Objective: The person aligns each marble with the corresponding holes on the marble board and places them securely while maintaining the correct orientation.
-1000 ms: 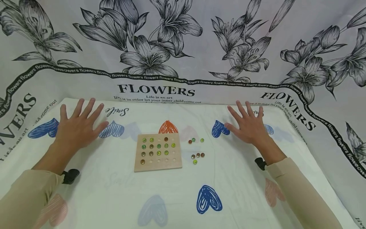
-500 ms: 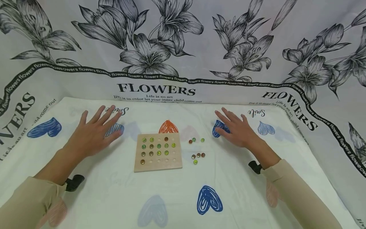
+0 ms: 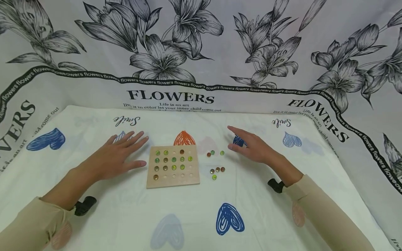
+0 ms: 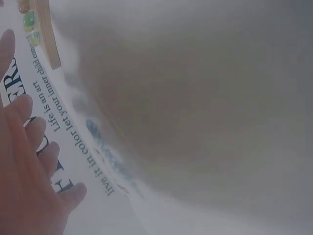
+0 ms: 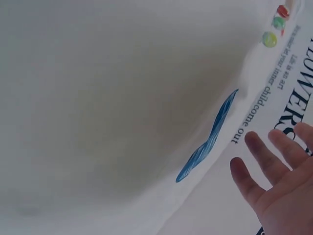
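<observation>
A square-cornered wooden board (image 3: pixel 194 174) with rows of shallow holes lies in the middle of the head view. Several green and brown marbles (image 3: pixel 174 167) sit in its upper and left holes; the lower right holes hold none. Beyond the board's right edge, loose marbles (image 3: pixel 217 169) lie on the cloth in two small groups. My left hand (image 3: pixel 116 157), fingers extended and holding nothing, hovers just left of the board. On the other side my right hand (image 3: pixel 255 146) is over the cloth, right of the loose marbles, its fingers straight and nothing in them.
A white cloth (image 3: pixel 125 223) printed with hearts covers the table. Behind it hangs a flower-printed curtain (image 3: pixel 220 62) with lettering. A black wrist strap part (image 3: pixel 85 205) shows under the left wrist, another black strap part (image 3: pixel 275 185) under the right.
Both hands have moved inward toward the board, the left going right and the right going left, and somewhat nearer to me. The board and marbles have stayed in place.
</observation>
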Demonstrator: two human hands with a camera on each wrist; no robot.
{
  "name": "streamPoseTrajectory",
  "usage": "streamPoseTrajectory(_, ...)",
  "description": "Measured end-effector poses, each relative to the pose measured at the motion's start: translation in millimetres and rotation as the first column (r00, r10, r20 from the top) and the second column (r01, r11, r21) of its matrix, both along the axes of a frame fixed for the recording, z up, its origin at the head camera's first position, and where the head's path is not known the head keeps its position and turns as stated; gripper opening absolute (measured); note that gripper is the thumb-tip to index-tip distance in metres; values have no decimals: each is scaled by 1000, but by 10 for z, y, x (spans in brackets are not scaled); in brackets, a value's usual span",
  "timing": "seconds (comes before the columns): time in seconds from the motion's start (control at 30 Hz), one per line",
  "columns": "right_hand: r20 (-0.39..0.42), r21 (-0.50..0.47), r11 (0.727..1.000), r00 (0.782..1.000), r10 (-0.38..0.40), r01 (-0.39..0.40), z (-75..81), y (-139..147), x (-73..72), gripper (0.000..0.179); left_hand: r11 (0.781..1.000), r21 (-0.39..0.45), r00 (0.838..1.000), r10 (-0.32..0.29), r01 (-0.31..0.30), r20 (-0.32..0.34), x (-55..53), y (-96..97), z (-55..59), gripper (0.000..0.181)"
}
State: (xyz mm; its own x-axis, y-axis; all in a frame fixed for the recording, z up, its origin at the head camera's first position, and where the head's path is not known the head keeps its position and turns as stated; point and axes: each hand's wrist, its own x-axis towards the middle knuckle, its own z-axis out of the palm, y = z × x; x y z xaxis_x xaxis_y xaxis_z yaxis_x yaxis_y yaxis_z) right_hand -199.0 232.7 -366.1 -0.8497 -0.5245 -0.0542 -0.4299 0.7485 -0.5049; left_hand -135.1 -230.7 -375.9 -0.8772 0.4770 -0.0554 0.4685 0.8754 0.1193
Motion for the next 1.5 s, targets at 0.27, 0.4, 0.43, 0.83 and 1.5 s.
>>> streamPoseTrajectory(0.27,45,-143,990,999,28,-21,-56,-59,-6,69,999,12,999,-34,34,8,43,62,-25,90)
streamPoseTrajectory(0.4,43,-190,980,997,60,-50,-83,-84,-4,64,999,27,999,-27,26,40,51,92,-14,93)
streamPoseTrajectory(0.43,47,-200,978,997,66,-55,-89,-90,-3,62,999,28,998,-27,25,49,52,98,-17,93)
streamPoseTrajectory(0.83,95,-224,973,992,80,-57,-184,-151,-37,43,997,38,997,-75,74,36,94,127,-86,92)
streamPoseTrajectory(1.5,100,-182,981,992,79,-60,-243,-278,-32,35,992,56,993,-114,112,21,87,137,-96,90)
